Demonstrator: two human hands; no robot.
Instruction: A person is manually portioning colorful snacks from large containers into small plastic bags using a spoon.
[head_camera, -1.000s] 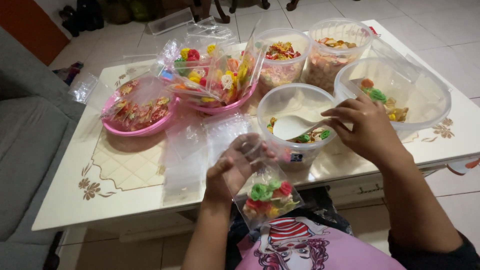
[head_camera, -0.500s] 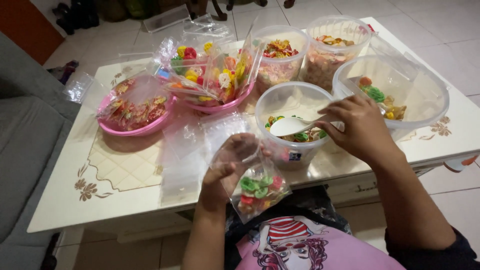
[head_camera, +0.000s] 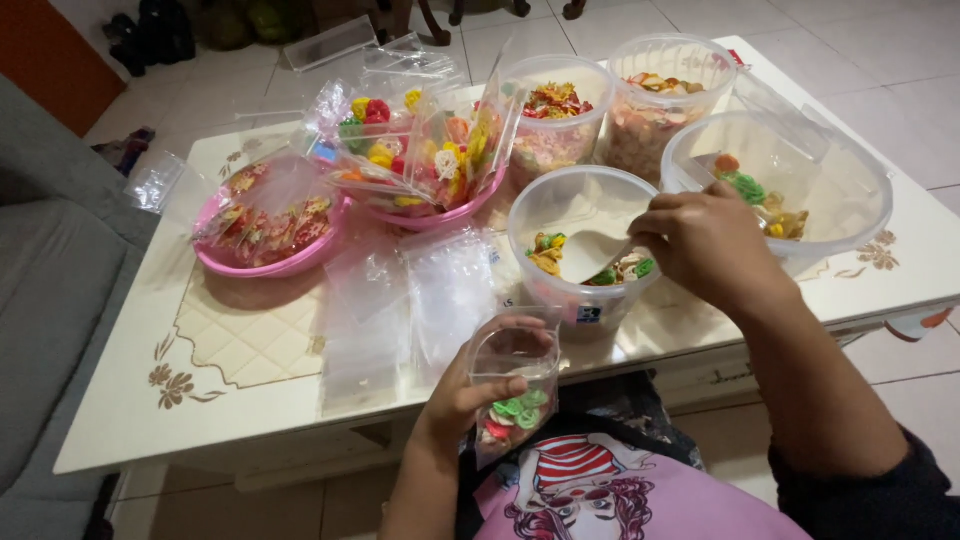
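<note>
1. Left hand (head_camera: 470, 395) grasps a small clear plastic zip bag (head_camera: 512, 385) below the table's near edge; the mouth is held open, and green, red and orange ring-shaped crackers lie at the bottom.
2. Right hand (head_camera: 705, 245) is clenched on the handle of a white plastic spoon (head_camera: 592, 250), whose bowl sits inside a round clear plastic tub (head_camera: 580, 240) holding a thin layer of mixed coloured crackers.
3. A larger clear round tub (head_camera: 790, 185) just right holds few pieces; two tall clear tubs (head_camera: 600, 110) behind are nearly full.
4. Two pink round plastic basins (head_camera: 270, 235) carry filled glossy bags.
5. Empty flat clear bags (head_camera: 400, 300) lie on the smooth white table (head_camera: 230, 390).
</note>
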